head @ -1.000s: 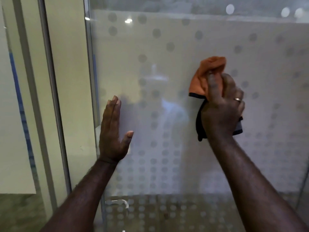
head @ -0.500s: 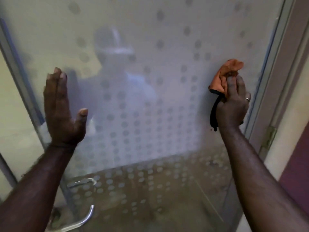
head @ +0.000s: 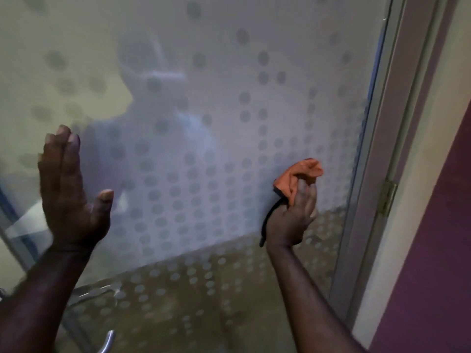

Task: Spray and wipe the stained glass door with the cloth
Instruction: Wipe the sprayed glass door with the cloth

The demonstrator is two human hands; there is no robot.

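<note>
The frosted glass door (head: 229, 103) with a pattern of grey dots fills most of the view. My right hand (head: 293, 217) presses a bunched orange cloth (head: 298, 175) with a dark edge against the glass, low and near the door's right edge. My left hand (head: 70, 197) lies flat and open on the glass at the left, fingers pointing up and thumb out. No spray bottle is in view.
A metal door handle (head: 108, 342) shows at the bottom left. The grey door frame (head: 382, 174) with a brass hinge (head: 387, 197) runs down the right, beside a cream and purple wall (head: 438, 225). My blurred reflection shows in the glass.
My right hand has slid the cloth from the middle of the glass to the right edge and then down. The view has shifted right; my left hand stays flat on the glass.
</note>
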